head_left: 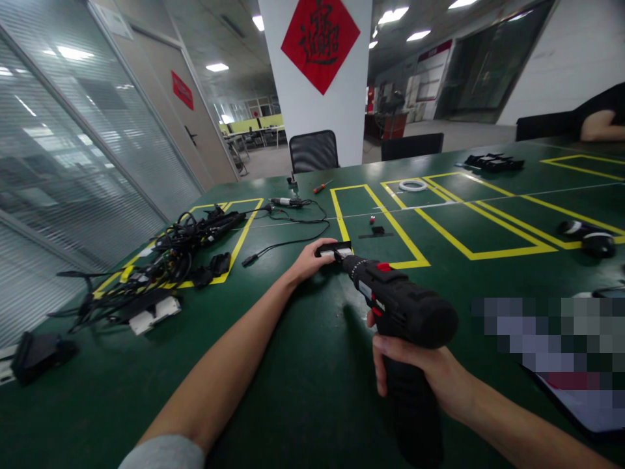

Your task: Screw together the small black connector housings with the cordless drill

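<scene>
Head view, looking forward and down over a dark green bench [293,404] marked with yellow tape rectangles; the person's left hand [312,260] pinches a small black-and-white part [334,249] near the centre, just outside the near left corner of one rectangle; the right hand [415,358] is wrapped around the grip of a black power drill [398,303] with red switches, its chuck pointing away and slightly left at that part (whether the bit touches it, I cannot tell). To the left lies a tangled heap of black cables [183,244]; behind the left hand a thin black cord [288,242] curves across the bench; farther back sits a screwdriver [321,187] with an orange-and-black handle; inside the rectangles to the right lie a small black piece [377,230] and, farther off, a white ring [413,185]; at the far right edge another person's forearm [603,125] rests on the bench; beyond stand an office chair [314,151] and a white pillar [322,120] bearing a red diamond-shaped sign [321,42].
</scene>
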Motion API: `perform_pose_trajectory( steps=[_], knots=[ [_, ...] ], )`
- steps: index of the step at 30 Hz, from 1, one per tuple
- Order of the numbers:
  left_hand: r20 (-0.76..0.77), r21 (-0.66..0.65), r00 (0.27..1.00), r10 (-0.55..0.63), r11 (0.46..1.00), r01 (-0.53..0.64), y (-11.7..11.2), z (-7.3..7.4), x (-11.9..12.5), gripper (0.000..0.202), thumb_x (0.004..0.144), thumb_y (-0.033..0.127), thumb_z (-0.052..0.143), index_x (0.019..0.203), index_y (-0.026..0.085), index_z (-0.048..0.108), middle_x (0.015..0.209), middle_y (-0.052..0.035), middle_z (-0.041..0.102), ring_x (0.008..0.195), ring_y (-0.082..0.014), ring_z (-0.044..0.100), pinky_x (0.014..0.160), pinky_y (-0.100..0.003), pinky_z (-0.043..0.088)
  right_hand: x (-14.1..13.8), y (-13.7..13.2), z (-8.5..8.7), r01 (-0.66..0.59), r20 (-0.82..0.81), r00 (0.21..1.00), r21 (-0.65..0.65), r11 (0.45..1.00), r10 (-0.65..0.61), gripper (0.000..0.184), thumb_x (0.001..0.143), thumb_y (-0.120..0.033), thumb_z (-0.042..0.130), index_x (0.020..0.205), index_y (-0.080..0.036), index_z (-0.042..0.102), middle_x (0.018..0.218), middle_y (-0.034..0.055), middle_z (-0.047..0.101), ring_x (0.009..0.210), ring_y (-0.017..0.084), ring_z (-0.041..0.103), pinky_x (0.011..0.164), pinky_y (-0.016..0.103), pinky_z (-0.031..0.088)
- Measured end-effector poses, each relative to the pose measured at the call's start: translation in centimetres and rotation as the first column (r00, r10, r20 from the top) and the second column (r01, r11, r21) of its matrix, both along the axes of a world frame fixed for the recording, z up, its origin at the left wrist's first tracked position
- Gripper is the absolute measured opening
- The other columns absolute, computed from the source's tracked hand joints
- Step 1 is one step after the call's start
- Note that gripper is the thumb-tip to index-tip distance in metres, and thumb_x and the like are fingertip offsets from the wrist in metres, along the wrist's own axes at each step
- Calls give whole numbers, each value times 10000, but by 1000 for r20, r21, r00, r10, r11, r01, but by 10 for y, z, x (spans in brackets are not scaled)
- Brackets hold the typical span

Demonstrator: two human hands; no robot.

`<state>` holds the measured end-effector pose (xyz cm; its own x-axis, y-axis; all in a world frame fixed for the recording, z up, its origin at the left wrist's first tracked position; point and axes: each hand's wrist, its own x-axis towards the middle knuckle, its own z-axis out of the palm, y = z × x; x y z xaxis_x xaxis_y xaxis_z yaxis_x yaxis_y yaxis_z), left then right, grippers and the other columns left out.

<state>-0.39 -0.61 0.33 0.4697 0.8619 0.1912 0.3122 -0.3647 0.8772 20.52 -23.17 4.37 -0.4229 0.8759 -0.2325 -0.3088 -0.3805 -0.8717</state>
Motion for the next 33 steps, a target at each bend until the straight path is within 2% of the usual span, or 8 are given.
perform_pose_trajectory(
  steps=[3,7,11,15,20,29,33],
  knots=[
    [-23,54,1000,-1,999,2,-4,2,2,435,761,288,676,1180,175,640,1167,-78,646,1014,-224,610,941,-369,482,0,0,1,2,5,1000,8,1000,-2,450,785,-445,740,1081,-202,504,631,-21,660,517,161,643,562,291,483],
    [-99,258,994,41,966,-14,-6,-1,6,380,698,378,782,999,161,700,1070,-93,604,1079,-244,553,1003,-388,443,1,-2,1,6,20,1000,32,999,-6,436,793,-443,729,1074,-198,502,625,-14,664,514,164,644,561,293,477],
    [-139,391,986,88,920,-27,-7,-8,10,410,658,328,821,1009,177,673,1150,-95,504,1142,-241,506,1048,-396,425,0,-2,3,11,31,999,9,1000,-11,467,776,-455,736,1085,-202,494,628,-16,661,514,171,643,547,299,478],
    [-173,474,978,119,880,-24,-12,-8,13,305,742,263,747,1022,188,650,1168,-92,474,1160,-229,496,1060,-384,419,-2,-1,5,14,46,999,13,1000,-15,452,758,-464,746,1039,-201,509,613,-18,658,498,166,635,549,298,472],
    [-212,524,971,108,851,20,-14,-5,11,285,784,285,697,1048,188,651,1151,-103,504,1099,-227,529,1026,-373,448,-1,-1,7,11,52,999,21,1000,-12,432,780,-455,731,1047,-203,504,619,-21,661,509,170,638,575,315,481],
    [-238,505,965,109,863,27,-17,-1,11,289,768,271,693,1045,199,653,1154,-102,527,1110,-240,539,1030,-379,445,0,-1,4,-12,30,999,29,1000,12,423,795,-458,726,1044,-198,502,605,-11,671,514,159,644,566,286,479],
    [-263,526,956,128,850,31,-18,-1,12,285,775,283,692,1042,196,643,1141,-103,541,1089,-239,548,1008,-378,456,0,-1,2,2,2,1000,15,1000,-2,445,786,-446,739,1070,-201,500,621,-17,669,506,155,640,556,283,483]
  ],
)
